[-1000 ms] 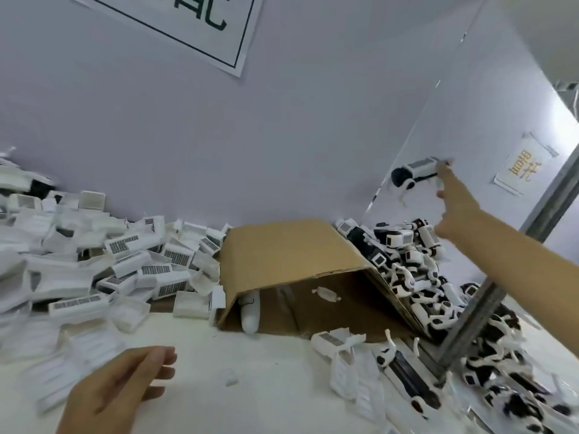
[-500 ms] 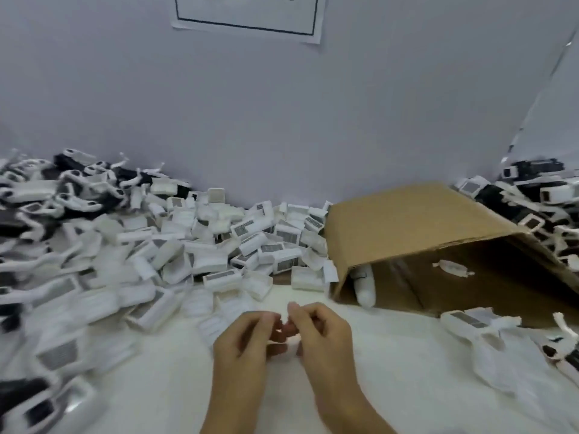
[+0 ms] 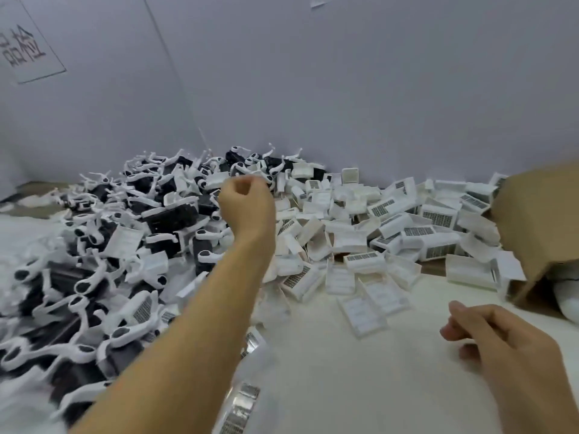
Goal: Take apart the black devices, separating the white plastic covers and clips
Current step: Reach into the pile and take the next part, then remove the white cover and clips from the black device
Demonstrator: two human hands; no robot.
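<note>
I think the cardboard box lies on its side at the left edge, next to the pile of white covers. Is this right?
Not quite. The head view shows the cardboard box on its side at the right edge, not the left. It is indeed next to the pile of white covers; the mixed heap of black devices and white clips is on the left.

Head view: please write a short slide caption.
Left hand reaches over the pile of black devices; white covers heaped beside a cardboard box.
</note>
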